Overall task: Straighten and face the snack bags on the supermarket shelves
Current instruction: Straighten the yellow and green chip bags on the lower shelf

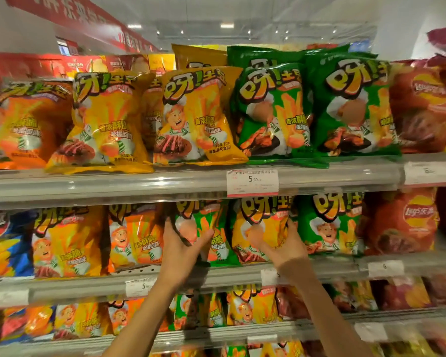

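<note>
On the middle shelf stand snack bags with a cartoon chef. My left hand [182,249] grips the left edge of a green bag [216,235], thumb across its front. My right hand [285,243] holds a yellow bag [262,228] beside it, fingers round its right edge and thumb on its front. Both bags stand upright and face out. The upper shelf carries yellow bags [191,117] and green bags [350,106] of the same snack, some leaning.
A grey shelf rail [165,184] with a 5.90 price tag [252,182] runs above my hands. Red crisp bags [402,222] fill the right end, a blue bag [5,243] the left. A lower shelf holds more bags [245,307].
</note>
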Demonstrator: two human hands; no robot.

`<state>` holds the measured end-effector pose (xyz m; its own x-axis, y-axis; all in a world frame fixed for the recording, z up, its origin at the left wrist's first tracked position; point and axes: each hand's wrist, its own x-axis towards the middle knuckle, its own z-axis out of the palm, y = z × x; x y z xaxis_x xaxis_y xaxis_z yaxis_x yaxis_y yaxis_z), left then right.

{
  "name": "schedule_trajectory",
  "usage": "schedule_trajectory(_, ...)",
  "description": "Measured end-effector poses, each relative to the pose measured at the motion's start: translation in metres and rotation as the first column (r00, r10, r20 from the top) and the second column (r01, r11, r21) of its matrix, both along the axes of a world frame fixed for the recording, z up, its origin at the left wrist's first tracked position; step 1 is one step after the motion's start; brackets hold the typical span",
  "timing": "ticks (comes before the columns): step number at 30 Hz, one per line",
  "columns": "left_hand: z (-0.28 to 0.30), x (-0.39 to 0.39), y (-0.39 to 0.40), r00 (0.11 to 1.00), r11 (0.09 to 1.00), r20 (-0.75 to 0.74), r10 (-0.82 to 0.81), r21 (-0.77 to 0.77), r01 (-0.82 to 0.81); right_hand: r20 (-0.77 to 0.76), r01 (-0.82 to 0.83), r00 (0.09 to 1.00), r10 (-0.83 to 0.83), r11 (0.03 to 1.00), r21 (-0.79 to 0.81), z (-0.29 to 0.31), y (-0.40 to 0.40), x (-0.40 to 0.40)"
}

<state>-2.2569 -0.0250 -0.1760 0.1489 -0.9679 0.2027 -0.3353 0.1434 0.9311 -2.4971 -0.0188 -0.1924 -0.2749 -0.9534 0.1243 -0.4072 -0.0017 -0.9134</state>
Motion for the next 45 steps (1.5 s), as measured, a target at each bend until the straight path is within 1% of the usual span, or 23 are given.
schedule_trajectory(2,0.001,0.004,-0.009,0.999,0.997,-0.024,-0.034,0.068,0.036,-0.031,-0.028,0.999,0.030,0.999,0.039,0.004,-0.007,-0.004)
schedule_trajectory(4,0.000,0.010,-0.015,0.998,0.989,-0.034,-0.058,0.132,0.062,-0.024,-0.061,0.998,0.063,0.995,0.077,0.007,-0.014,-0.008)
schedule_trajectory(7,-0.005,0.020,-0.024,0.999,0.972,0.000,-0.054,0.231,0.052,-0.009,-0.086,0.996,0.088,0.990,0.109,0.009,-0.020,-0.010)
schedule_trajectory(10,-0.001,0.025,-0.028,0.996,0.956,0.023,-0.085,0.284,0.076,-0.006,-0.101,0.995,0.102,0.988,0.121,0.010,-0.023,-0.013)
schedule_trajectory(15,-0.001,0.025,-0.031,0.990,0.967,0.038,-0.134,0.222,0.123,-0.003,-0.127,0.992,0.128,0.990,0.066,0.011,-0.018,-0.010)
schedule_trajectory(19,0.002,0.026,-0.032,0.989,0.958,0.019,-0.148,0.250,0.139,0.005,-0.103,0.995,0.103,0.994,0.044,0.010,-0.017,-0.008)
schedule_trajectory(22,0.003,0.028,-0.031,0.993,0.960,-0.020,-0.120,0.251,0.121,0.003,-0.099,0.995,0.099,0.995,0.020,0.010,-0.016,-0.009)
schedule_trajectory(25,0.008,0.025,-0.028,0.992,0.970,-0.073,-0.100,0.215,0.114,0.031,-0.097,0.995,0.098,0.995,-0.024,0.013,-0.016,-0.009)
schedule_trajectory(29,0.021,0.020,-0.021,0.983,0.970,-0.113,-0.143,0.184,0.162,0.076,-0.140,0.987,0.144,0.989,-0.055,0.024,-0.013,-0.007)
schedule_trajectory(31,0.027,0.021,-0.015,0.983,0.971,-0.117,-0.140,0.178,0.160,0.092,-0.177,0.979,0.181,0.983,-0.057,0.030,-0.011,-0.007)
schedule_trajectory(35,0.032,0.035,-0.004,0.991,0.974,-0.074,-0.114,0.188,0.126,0.111,-0.254,0.961,0.255,0.967,-0.017,0.036,-0.004,-0.007)
schedule_trajectory(38,0.029,0.045,0.001,0.992,0.976,-0.093,-0.082,0.195,0.099,0.099,-0.285,0.955,0.281,0.958,0.028,0.033,0.003,-0.011)
schedule_trajectory(40,0.026,0.046,0.003,0.992,0.979,-0.109,-0.067,0.184,0.086,0.106,-0.275,0.957,0.270,0.961,0.031,0.027,0.010,-0.015)
schedule_trajectory(42,0.021,0.041,0.002,0.992,0.981,-0.103,-0.065,0.174,0.083,0.105,-0.230,0.968,0.230,0.973,-0.009,0.019,0.023,-0.021)
schedule_trajectory(44,0.016,0.034,-0.001,0.992,0.980,-0.108,-0.066,0.179,0.084,0.037,-0.173,0.984,0.175,0.983,-0.055,0.010,0.038,-0.030)
schedule_trajectory(45,0.014,0.029,-0.002,0.993,0.981,-0.106,-0.061,0.175,0.079,0.004,-0.145,0.989,0.146,0.989,-0.039,0.008,0.046,-0.034)
